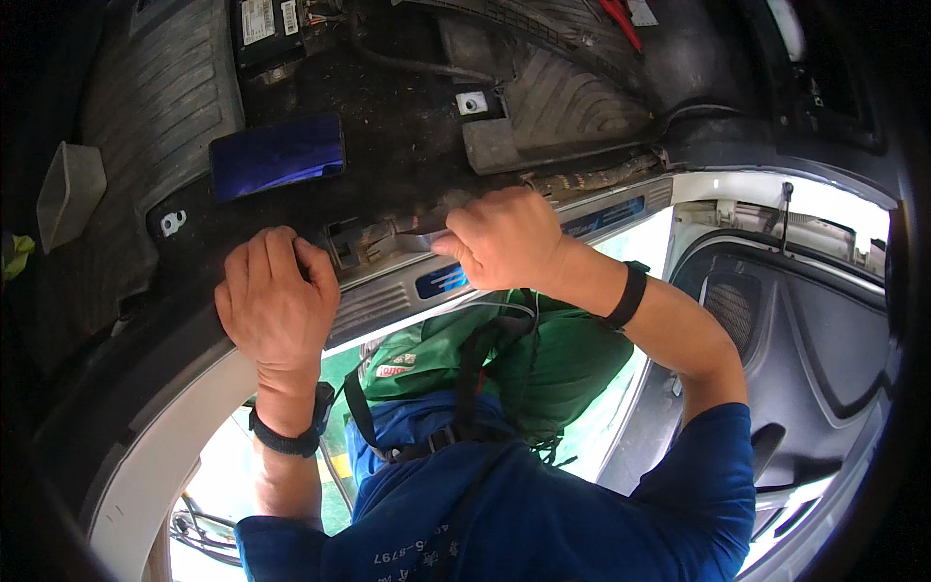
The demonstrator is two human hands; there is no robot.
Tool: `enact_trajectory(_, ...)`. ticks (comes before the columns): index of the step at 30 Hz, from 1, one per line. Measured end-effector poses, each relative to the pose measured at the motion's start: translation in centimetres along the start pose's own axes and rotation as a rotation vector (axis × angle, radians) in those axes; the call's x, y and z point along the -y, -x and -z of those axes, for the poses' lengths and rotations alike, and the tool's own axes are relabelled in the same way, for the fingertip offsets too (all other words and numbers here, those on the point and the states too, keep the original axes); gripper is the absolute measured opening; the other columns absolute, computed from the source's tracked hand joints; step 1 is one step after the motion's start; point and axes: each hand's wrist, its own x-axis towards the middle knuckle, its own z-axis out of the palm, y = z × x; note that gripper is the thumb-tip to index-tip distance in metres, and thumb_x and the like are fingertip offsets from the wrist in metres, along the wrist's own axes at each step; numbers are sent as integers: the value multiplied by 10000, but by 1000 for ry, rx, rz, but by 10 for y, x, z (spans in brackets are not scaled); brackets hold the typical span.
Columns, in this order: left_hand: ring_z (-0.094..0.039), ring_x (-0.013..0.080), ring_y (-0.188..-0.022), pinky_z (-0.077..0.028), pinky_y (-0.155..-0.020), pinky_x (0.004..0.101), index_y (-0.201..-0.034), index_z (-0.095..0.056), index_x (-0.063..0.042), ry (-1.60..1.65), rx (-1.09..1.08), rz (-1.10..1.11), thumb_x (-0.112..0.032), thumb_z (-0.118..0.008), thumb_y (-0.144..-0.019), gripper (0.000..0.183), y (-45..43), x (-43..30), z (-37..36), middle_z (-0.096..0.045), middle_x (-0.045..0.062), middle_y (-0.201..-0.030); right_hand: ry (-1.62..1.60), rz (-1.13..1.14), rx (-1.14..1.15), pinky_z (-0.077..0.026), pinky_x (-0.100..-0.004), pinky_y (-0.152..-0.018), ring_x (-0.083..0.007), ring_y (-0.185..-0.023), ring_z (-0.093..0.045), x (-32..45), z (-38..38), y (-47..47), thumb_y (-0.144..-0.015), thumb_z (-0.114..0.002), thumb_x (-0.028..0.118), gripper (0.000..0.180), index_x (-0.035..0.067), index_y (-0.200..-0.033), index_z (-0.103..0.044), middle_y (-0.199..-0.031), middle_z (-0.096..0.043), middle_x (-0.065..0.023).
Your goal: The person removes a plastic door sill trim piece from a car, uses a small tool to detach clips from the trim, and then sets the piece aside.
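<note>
My left hand [278, 302] lies over the black sill trim [207, 324] of a car's door opening, its fingers bent and the fingertips hidden. My right hand [505, 236] is closed above the metal scuff plate [378, 300], thumb pressed on a thin grey strip [418, 240]. Whether that strip is tape or a thin tool cannot be made out. Between the hands, an uncovered channel shows a black plastic clip or connector [345, 244] and part of a wiring bundle. The wrapped wiring harness [600, 178] runs on along the sill to the right.
A dark-screened phone [278, 156] lies on the black carpet [393, 138]. Around it are a labelled control module [269, 33], a ribbed footwell panel [189, 94], a grey plastic piece [70, 195] and a red-handled tool [622, 22]. An open car door [771, 349] stands at right.
</note>
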Motion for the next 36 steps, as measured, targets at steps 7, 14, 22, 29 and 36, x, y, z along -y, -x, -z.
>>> enact_trajectory(7, -646, 226, -926, -482, -745, 367, -928, -665, -112, 2, 24, 10, -202, -609, -860, 127, -3, -1, 1, -691, 33, -933, -238, -393, 482, -507, -493, -646, -386, -708, -664, 4, 33, -28, -902, -576, 446, 469, 39, -682, -657, -716, -671, -185)
enact_trajectory(14, -648, 225, -919, -480, -731, 366, -919, -676, -114, 13, 17, 28, -196, -615, -861, 118, -3, 0, 1, -694, 35, -926, -227, -398, 433, -502, -517, -707, -425, -758, -650, -4, 58, -18, -936, -553, 479, 517, 16, -753, -691, -723, -657, -211)
enact_trajectory(22, -646, 260, -932, -488, -771, 361, -1057, -690, -89, 303, -22, -75, -222, -639, -897, 215, -9, 2, 11, -699, 72, -994, -212, -256, 12, -483, -467, -542, -374, -563, -623, -3, 60, 39, -939, -596, 450, 473, 54, -682, -618, -596, -608, -157)
enact_trajectory(29, -615, 253, -749, -507, -707, 362, -1119, -648, -32, 1339, 542, -60, -124, -650, -938, 204, 19, -62, 39, -657, 139, -897, -194, -194, -127, -465, -421, -512, -335, -552, -615, 26, 76, 75, -884, -678, 372, 360, 75, -695, -605, -588, -596, -118)
enact_trajectory(36, -607, 427, -750, -489, -641, 429, -952, -624, -27, 1244, 685, -176, -99, -588, -953, 80, 48, -83, 38, -615, 221, -819, -75, -166, -90, -467, -403, -498, -314, -541, -612, 27, 94, 117, -854, -702, 382, 336, 111, -686, -596, -573, -584, -86)
